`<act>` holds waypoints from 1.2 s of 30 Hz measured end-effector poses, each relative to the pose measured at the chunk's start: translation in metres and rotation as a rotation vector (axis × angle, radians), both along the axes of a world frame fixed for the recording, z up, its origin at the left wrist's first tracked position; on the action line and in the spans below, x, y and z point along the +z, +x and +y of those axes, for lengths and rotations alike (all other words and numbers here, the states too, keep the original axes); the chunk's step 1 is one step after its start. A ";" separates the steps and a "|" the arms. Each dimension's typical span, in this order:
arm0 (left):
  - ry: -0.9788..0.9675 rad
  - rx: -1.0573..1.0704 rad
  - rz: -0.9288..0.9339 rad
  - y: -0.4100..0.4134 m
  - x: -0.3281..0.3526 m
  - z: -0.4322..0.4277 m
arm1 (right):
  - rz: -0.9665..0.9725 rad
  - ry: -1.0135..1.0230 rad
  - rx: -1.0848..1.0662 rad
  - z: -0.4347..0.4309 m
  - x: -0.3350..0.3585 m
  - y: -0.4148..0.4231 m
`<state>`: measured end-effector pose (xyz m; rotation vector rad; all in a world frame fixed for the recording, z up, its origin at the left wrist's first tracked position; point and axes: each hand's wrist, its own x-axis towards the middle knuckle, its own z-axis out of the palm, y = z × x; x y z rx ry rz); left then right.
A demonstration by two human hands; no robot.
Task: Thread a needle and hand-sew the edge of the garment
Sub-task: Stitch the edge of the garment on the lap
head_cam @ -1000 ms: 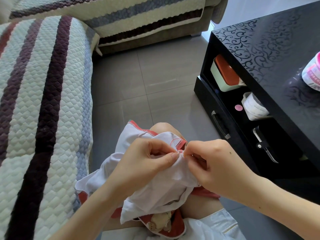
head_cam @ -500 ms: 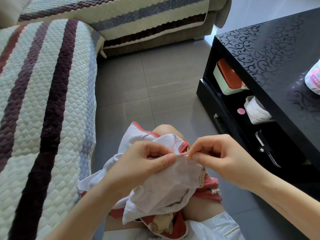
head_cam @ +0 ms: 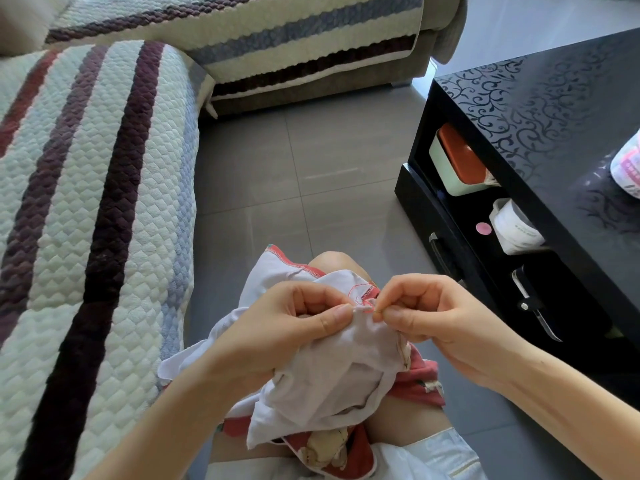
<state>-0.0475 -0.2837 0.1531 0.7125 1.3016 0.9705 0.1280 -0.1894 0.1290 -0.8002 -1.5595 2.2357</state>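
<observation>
Garment point(head_cam: 329, 372), white with a red-stitched edge point(head_cam: 370, 292), lies bunched over the person's knee point(head_cam: 330, 263) in the head view, which gives the work a steady rest. The left hand point(head_cam: 277, 327) pinches the cloth just beside that edge between thumb and forefinger, likely to keep the fold taut. The right hand point(head_cam: 440, 317) is closed in a fine pinch at the fold, beside a loop of red thread point(head_cam: 358, 295), and I judge it holds the needle, which is too thin to see clearly.

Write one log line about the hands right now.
step: hand-sewing | left hand: pinches white red-edged fabric garment | right hand: pinches thin metal needle at garment edge | thin red thread: looped beside needle
</observation>
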 end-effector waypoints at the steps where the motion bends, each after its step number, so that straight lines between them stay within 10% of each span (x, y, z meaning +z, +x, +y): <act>1: 0.003 0.004 0.009 0.001 -0.001 0.000 | 0.008 0.001 -0.006 -0.002 -0.001 -0.001; 20: 0.107 0.101 0.213 0.011 -0.009 0.003 | -0.022 0.232 -0.109 -0.005 -0.011 -0.011; 28: 0.096 0.084 0.232 0.012 -0.009 0.006 | -0.079 1.415 -0.213 0.002 -0.011 -0.012; 36: 0.153 0.037 0.260 0.012 -0.006 0.004 | 0.166 1.455 -0.127 -0.002 -0.011 -0.020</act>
